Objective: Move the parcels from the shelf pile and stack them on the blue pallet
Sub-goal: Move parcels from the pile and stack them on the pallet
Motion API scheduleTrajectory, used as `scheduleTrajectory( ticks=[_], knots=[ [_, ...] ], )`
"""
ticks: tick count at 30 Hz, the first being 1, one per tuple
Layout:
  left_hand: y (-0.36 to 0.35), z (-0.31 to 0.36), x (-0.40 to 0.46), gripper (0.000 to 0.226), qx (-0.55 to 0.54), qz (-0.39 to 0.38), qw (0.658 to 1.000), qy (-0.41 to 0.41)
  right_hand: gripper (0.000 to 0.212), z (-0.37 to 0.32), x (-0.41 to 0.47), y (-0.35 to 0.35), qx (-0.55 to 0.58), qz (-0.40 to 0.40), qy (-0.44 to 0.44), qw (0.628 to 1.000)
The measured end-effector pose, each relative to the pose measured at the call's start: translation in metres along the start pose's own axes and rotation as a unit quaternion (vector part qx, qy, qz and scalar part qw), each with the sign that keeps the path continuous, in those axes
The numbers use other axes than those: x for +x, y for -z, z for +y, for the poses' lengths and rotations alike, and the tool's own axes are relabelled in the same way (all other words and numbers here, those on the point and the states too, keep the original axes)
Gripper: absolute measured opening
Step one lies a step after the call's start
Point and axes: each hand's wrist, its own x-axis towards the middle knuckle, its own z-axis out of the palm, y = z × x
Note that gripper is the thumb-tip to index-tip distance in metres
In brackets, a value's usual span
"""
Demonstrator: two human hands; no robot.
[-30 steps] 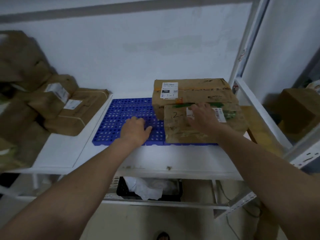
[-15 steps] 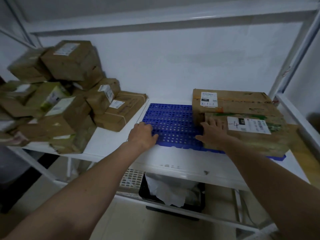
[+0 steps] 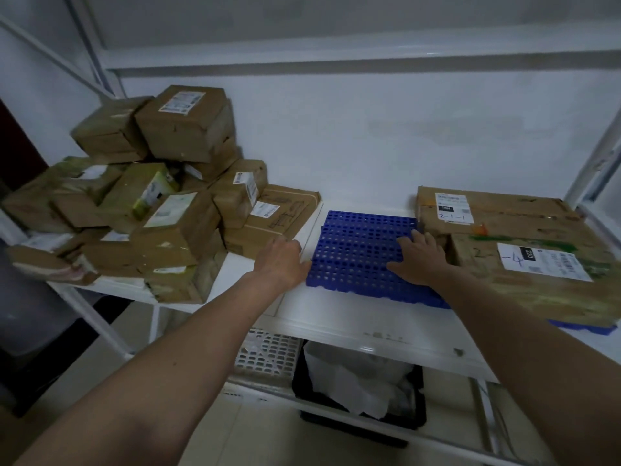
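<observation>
Two parcels already sit on the blue pallet [image 3: 356, 250], both on its 3 o'clock side: a long carton marked 2-1-1 [image 3: 494, 210] toward the wall at 12 o'clock, and a parcel marked -4 [image 3: 537, 277] just in front of it, toward 6 o'clock. The pallet's 9 o'clock half is bare. By this showing the task is in its early part, since the shelf pile [image 3: 151, 210] at 9 o'clock holds well over a dozen brown parcels.

The left hand [image 3: 280, 264] is empty, fingers loosely extended, at the pallet's 9 o'clock edge near the flat parcel [image 3: 275, 220] at the pile's edge. The right hand [image 3: 420, 260] lies flat and empty on the pallet, beside the parcels there.

Below the shelf, a black bin [image 3: 416, 422] holds a white bag or liner, beside a white perforated basket [image 3: 265, 354] whose contents cannot be seen.
</observation>
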Motion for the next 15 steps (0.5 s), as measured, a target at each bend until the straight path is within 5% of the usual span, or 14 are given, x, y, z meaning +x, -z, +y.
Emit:
scheduleTrajectory(
  ticks=[15],
  knots=[
    [0.019,-0.150,-0.001,0.038,0.006,-0.015,0.999,0.030,0.072,-0.179,0.012,-0.037,0.044,-0.004,0.044,0.998]
  ],
)
